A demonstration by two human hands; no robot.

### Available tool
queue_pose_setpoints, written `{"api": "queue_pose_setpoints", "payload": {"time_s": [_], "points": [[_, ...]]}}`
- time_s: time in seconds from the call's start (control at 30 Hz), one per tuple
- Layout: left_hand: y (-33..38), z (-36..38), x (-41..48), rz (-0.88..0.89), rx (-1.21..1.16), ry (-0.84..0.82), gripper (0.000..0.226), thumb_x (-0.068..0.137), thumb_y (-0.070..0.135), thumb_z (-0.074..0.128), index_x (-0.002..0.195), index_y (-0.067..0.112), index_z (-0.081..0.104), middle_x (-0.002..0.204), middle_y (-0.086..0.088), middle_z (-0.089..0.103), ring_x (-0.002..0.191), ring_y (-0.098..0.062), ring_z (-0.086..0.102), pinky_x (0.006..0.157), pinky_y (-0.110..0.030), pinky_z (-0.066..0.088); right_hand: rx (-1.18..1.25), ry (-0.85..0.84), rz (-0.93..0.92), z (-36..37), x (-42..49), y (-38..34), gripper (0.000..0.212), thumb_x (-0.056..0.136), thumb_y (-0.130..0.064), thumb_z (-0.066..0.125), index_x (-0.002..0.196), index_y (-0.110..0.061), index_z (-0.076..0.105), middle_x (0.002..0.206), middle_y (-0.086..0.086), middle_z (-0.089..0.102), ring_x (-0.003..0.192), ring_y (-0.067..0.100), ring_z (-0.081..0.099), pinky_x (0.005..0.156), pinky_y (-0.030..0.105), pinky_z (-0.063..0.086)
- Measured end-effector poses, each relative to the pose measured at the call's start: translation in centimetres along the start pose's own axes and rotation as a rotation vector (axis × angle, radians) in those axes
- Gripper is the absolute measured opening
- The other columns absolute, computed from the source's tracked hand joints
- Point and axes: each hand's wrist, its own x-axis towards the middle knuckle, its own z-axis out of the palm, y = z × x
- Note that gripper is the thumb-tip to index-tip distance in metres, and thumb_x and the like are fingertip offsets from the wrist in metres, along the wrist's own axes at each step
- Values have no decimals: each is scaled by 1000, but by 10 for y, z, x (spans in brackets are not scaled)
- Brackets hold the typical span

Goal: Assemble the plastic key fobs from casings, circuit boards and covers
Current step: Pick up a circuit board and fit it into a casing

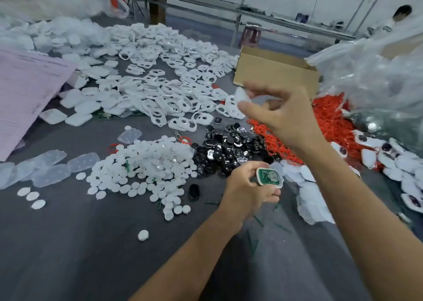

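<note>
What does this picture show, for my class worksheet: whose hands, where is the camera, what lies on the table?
No machine here: a person works bare-handed, filmed by one head-worn camera looking down. The left hand grips a white plastic casing with a green circuit board inside. The right hand pinches a pale translucent plastic cover. On the grey table lie heaps of white plastic casings, small white round discs, glossy black pieces and red cords, beside a brown cardboard box.
</note>
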Motion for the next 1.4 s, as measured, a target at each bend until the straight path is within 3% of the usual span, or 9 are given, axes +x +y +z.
{"api": "queue_pose_setpoints", "payload": {"time_s": [0.1,0.2,0.37,0.47,0.57,0.73,0.87,1.13,1.4], "points": [[-1,2,-2,12,1,-6,36,81,-16,63,103,12,61,106,-13,66,73,-18,71,68,-29,60,-39,14,167,-56,-55,30,31,77,-13,77,107,-16,72,60,4,58,50,10,42,48,16,35],[-2,1,0,30,-2,22,40,79,-17,64,112,6,60,111,-15,65,70,-16,71,65,-26,59,-144,-173,230,-81,-109,52,38,71,-1,79,104,-20,72,60,1,55,53,10,43,54,14,37],[1,5,-3,41,23,97,37,80,-19,61,103,10,60,105,-13,65,71,-20,71,64,-25,60,-479,-464,139,-71,-162,67,46,71,-10,74,112,-29,65,111,-19,59,84,-8,55,75,9,40],[1,4,-3,45,40,81,37,80,-17,63,106,11,61,108,-12,64,77,-24,73,65,-26,59,-541,-342,112,-68,-172,67,36,73,-36,72,108,-37,62,111,-26,55,100,-4,55,85,16,43],[1,3,-3,55,57,60,40,81,-16,63,115,4,59,111,-15,64,78,-24,72,67,-27,60,-669,-225,174,-58,-174,63,35,70,-60,65,92,-34,59,88,-19,54,78,4,54,69,24,46],[0,0,-2,61,58,28,41,81,-17,63,116,5,60,111,-14,66,81,-27,72,72,-31,60,-647,-209,271,-53,-167,58,24,70,-37,74,89,-30,62,81,-14,60,75,6,56,72,23,44],[1,-2,-1,55,71,-15,42,82,-16,63,116,8,61,110,-13,68,84,-28,72,76,-34,60,-392,-183,333,-67,-157,52,29,66,-20,81,87,-28,63,78,-13,66,72,6,62,68,18,48],[2,-5,-1,42,71,-68,43,81,-19,61,116,6,60,105,-17,70,85,-26,70,81,-38,59,-246,-81,22,-56,-113,50,42,72,-5,79,105,-21,61,101,-11,66,94,2,60,81,14,47],[3,-4,-1,58,75,-87,43,82,-16,63,119,4,59,106,-18,67,86,-27,68,84,-43,58,-226,-34,-42,-35,-103,70,37,76,-4,76,108,-15,60,106,-8,64,99,4,59,90,20,47]]}}
